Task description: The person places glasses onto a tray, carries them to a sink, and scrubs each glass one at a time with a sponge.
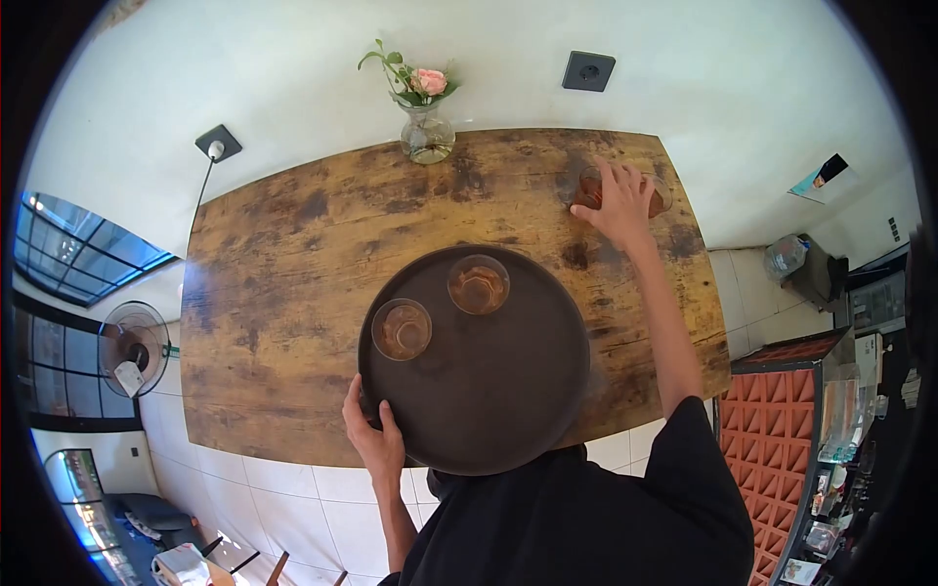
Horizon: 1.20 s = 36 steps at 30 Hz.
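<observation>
My left hand (375,436) grips the round dark tray (489,391) at its near left edge, with the thumb over the rim. Two clear glasses stand on the tray: one glass (402,330) towards the left and another glass (479,284) near the far edge. At the table's far right, my right hand (619,205) is curled around a clear glass (591,184), its thumb on the near side and fingers on the far side. Close against the fingers on the right is another glass (662,196), partly hidden by the hand.
The tray overlaps the near edge of the brown wooden table (283,293). A glass vase (428,137) with a pink rose stands at the back against the wall. To the left is a fan (135,349); an orange-fronted counter (767,439) stands at the right.
</observation>
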Motion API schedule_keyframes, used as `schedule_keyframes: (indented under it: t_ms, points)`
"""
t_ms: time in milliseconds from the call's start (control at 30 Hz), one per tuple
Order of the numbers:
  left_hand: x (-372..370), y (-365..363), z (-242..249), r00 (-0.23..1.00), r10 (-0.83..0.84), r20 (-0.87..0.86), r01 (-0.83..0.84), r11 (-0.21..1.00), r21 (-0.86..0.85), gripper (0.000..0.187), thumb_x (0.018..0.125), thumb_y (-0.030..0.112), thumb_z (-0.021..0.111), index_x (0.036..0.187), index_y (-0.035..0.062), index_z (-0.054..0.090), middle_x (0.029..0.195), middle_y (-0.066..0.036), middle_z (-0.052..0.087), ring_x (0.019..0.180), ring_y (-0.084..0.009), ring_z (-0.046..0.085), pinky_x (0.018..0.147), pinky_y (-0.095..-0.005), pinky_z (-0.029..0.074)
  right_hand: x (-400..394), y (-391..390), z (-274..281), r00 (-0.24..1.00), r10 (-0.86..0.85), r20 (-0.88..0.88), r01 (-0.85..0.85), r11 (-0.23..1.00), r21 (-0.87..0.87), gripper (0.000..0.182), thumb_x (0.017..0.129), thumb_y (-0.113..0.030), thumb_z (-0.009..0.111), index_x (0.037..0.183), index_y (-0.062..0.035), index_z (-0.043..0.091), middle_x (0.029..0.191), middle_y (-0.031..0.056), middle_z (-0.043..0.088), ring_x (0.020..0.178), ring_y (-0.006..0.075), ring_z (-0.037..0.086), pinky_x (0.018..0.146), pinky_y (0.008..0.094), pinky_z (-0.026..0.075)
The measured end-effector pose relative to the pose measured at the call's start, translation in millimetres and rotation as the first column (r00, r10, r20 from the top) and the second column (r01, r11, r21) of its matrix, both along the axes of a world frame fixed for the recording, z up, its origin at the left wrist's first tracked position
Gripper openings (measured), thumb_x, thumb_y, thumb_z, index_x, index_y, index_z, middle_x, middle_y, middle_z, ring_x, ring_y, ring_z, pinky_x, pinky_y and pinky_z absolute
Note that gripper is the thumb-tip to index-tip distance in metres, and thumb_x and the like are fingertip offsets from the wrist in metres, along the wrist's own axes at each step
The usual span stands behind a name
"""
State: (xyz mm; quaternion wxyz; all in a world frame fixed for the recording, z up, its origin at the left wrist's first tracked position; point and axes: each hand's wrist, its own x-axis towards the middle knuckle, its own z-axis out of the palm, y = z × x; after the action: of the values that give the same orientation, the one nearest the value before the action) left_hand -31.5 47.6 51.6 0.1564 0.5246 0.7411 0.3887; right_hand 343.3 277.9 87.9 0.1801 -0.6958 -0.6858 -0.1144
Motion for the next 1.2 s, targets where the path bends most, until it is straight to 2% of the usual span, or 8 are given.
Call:
schedule_keyframes:
  t_ms: [67, 100, 300, 367, 500, 767, 1000, 1200]
  points:
    - [-11, -1, 9, 0.957, 0.011, 0.291, 0.023, 0.993, -0.112, 0.049, 0.081, -0.004, 0.056, 0.128, 0.0032, 0.045, 0.099, -0.013, 0.058, 0.084, -0.0179, 0.057, 0.075, -0.0309, 0.046, -3, 5, 0, 0.997, -0.067, 0.035, 0.07, 0.992, -0.1, 0.075, 0.065, -0.038, 0.076, 0.128, -0.0121, 0.043, 0.118, 0.0136, 0.053, 0.121, 0.0316, 0.037, 0.103, 0.0524, 0.016]
    - [-14, 0, 7, 0.973, -0.014, 0.23, 0.018, 1.0, -0.016, 0.044, 0.081, -0.002, 0.057, 0.124, 0.0018, 0.048, 0.083, -0.011, 0.061, 0.066, -0.0133, 0.057, 0.059, -0.0266, 0.046, -6, 3, 0, 0.998, -0.054, 0.032, 0.057, 0.993, -0.106, 0.075, 0.065, -0.038, 0.076, 0.128, -0.0121, 0.043, 0.118, 0.0136, 0.053, 0.121, 0.0316, 0.037, 0.103, 0.0524, 0.016]
    - [-18, -11, 21, 0.946, -0.047, 0.32, 0.149, 0.942, -0.302, 0.029, 0.083, 0.008, 0.062, 0.11, -0.0013, 0.054, 0.058, -0.007, 0.061, 0.048, -0.0136, 0.056, 0.048, -0.0264, 0.042, -20, -19, 29, 0.986, -0.018, -0.163, -0.009, 0.986, -0.164, 0.073, 0.059, -0.034, 0.078, 0.121, -0.0131, 0.046, 0.113, 0.0119, 0.057, 0.111, 0.0288, 0.048, 0.098, 0.0505, 0.027]
    - [-15, -15, 23, 0.947, -0.051, 0.318, 0.163, 0.928, -0.335, 0.024, 0.084, 0.011, 0.062, 0.104, -0.0014, 0.056, 0.057, -0.007, 0.061, 0.047, -0.0134, 0.056, 0.048, -0.0259, 0.042, -32, -36, 46, 0.942, -0.031, -0.335, -0.046, 0.974, -0.22, 0.073, 0.058, -0.032, 0.079, 0.12, -0.014, 0.046, 0.111, 0.0115, 0.056, 0.102, 0.0292, 0.055, 0.091, 0.0465, 0.037]
    - [-20, -18, 23, 0.941, -0.056, 0.334, 0.216, 0.86, -0.462, 0.022, 0.085, 0.021, 0.062, 0.088, -0.0015, 0.06, 0.057, -0.007, 0.061, 0.046, -0.013, 0.055, 0.047, -0.0261, 0.042, -56, -76, 71, 0.924, 0.02, -0.382, -0.109, 0.971, -0.213, 0.073, 0.058, -0.028, 0.08, 0.12, -0.0143, 0.045, 0.109, 0.011, 0.056, 0.096, 0.0291, 0.058, 0.086, 0.0436, 0.042]
    - [-19, 8, 23, 0.967, 0.034, 0.252, 0.029, 0.97, -0.243, 0.025, 0.085, 0.019, 0.061, 0.1, -0.0004, 0.061, 0.075, -0.01, 0.064, 0.062, -0.0144, 0.059, 0.056, -0.0279, 0.046, -103, -139, 67, 0.831, 0.401, -0.385, -0.5, 0.842, -0.204, 0.071, 0.06, -0.021, 0.08, 0.121, -0.0132, 0.045, 0.107, 0.0099, 0.053, 0.1, 0.0259, 0.053, 0.088, 0.0371, 0.038]
    - [-13, 20, 21, 0.974, 0.007, 0.228, 0.038, 0.981, -0.191, 0.029, 0.083, 0.017, 0.063, 0.108, 0.0019, 0.061, 0.079, -0.007, 0.063, 0.065, -0.0141, 0.057, 0.063, -0.0287, 0.046, -125, -159, 35, 0.798, 0.469, -0.377, -0.574, 0.783, -0.24, 0.073, 0.058, -0.02, 0.081, 0.122, -0.0137, 0.045, 0.107, 0.0084, 0.048, 0.099, 0.0246, 0.051, 0.086, 0.0368, 0.037]
    - [-12, 22, 11, 0.978, 0.009, 0.21, 0.034, 0.98, -0.197, 0.03, 0.082, 0.013, 0.064, 0.11, 0.002, 0.061, 0.071, -0.006, 0.062, 0.058, -0.0106, 0.052, 0.059, -0.0258, 0.044, -102, -156, 50, 0.751, 0.519, -0.408, -0.639, 0.728, -0.248, 0.085, 0.058, -0.024, 0.081, 0.132, -0.0137, 0.04, 0.118, 0.0115, 0.046, 0.113, 0.0285, 0.043, 0.097, 0.0403, 0.032]
